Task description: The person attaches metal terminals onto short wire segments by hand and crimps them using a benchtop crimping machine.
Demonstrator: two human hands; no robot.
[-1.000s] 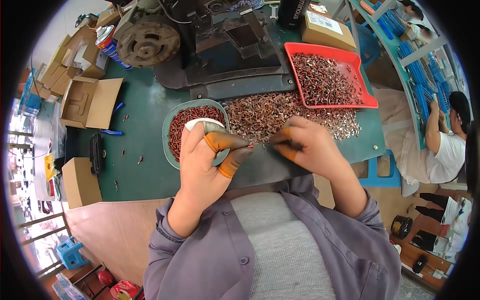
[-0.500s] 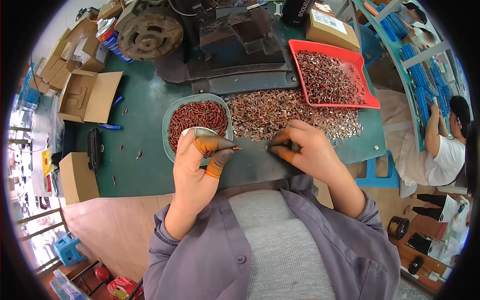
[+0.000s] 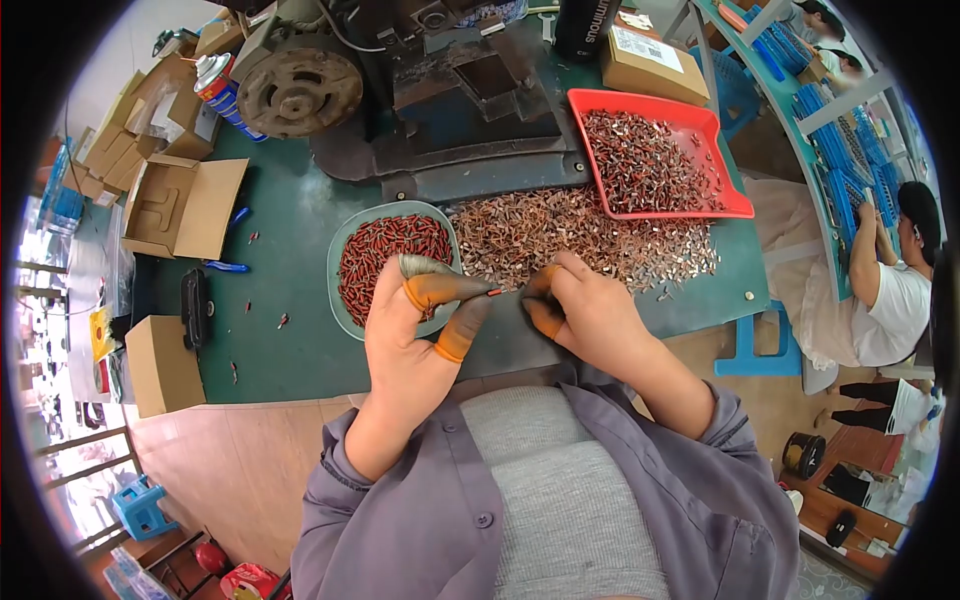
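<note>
Orange-and-dark finger cots cover the thumb and forefinger of each hand. My left hand [image 3: 420, 315] is closed in a pinch on a small red part [image 3: 494, 292], whose tip pokes out to the right. Just across from it, my right hand [image 3: 590, 305] is pinched too; a tiny metal piece showed at its fingertips a moment ago and is mostly hidden by the fingers now. Behind my left hand stands a grey-green bowl [image 3: 336, 290] full of small red parts [image 3: 392, 250]. Beyond both hands spreads a heap of small copper and silver metal pieces [image 3: 540, 235].
A red tray [image 3: 660, 212] of red-and-metal parts stands at the right of the green table [image 3: 290, 350]. A dark machine [image 3: 480, 100] fills the back. Open cardboard box [image 3: 210, 210], pliers-like blue handles [image 3: 228, 267] and a spray can [image 3: 222, 90] are at left. A co-worker [image 3: 890, 290] sits at right.
My hands have come closer together, the left moving right with the red part and the right moving slightly left. The view has shifted a little.
</note>
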